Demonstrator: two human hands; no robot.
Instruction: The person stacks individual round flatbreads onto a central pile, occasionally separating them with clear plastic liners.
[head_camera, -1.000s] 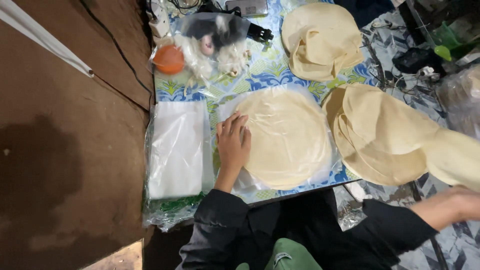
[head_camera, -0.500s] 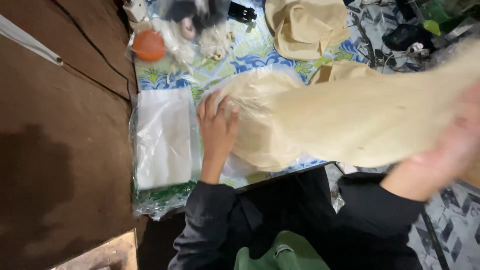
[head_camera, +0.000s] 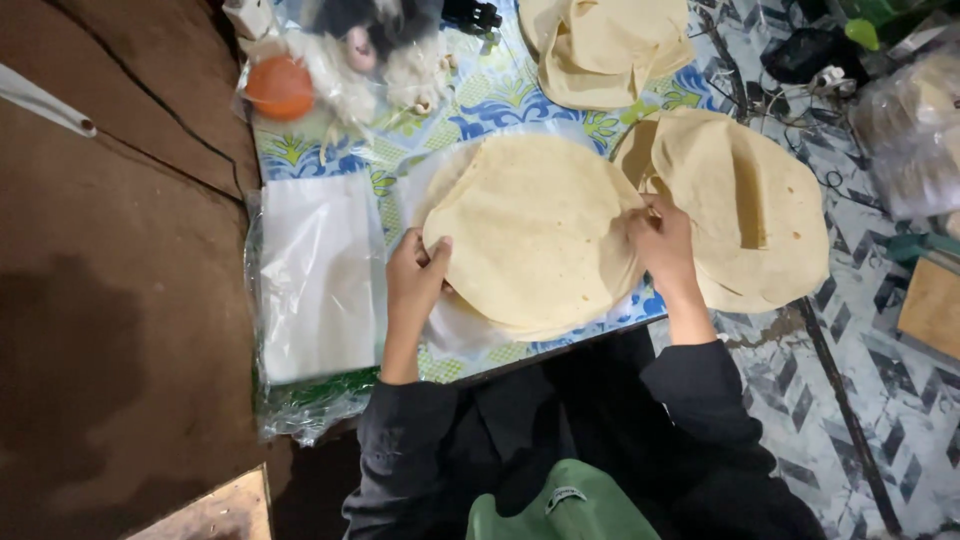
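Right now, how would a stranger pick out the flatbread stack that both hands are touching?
Find the blue and green patterned cloth. At its near edge lies the stack of round pale flatbreads, left hand and right hand at its rims. Unlike neighbouring piles, it lies flat on clear plastic.

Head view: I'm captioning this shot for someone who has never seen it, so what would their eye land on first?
First, the stack of pale round flatbreads at the centre, with the left hand on its left edge and the right hand on its right edge. Next, a second pile of flatbreads just to the right, and an orange lid on the patterned cloth at upper left.
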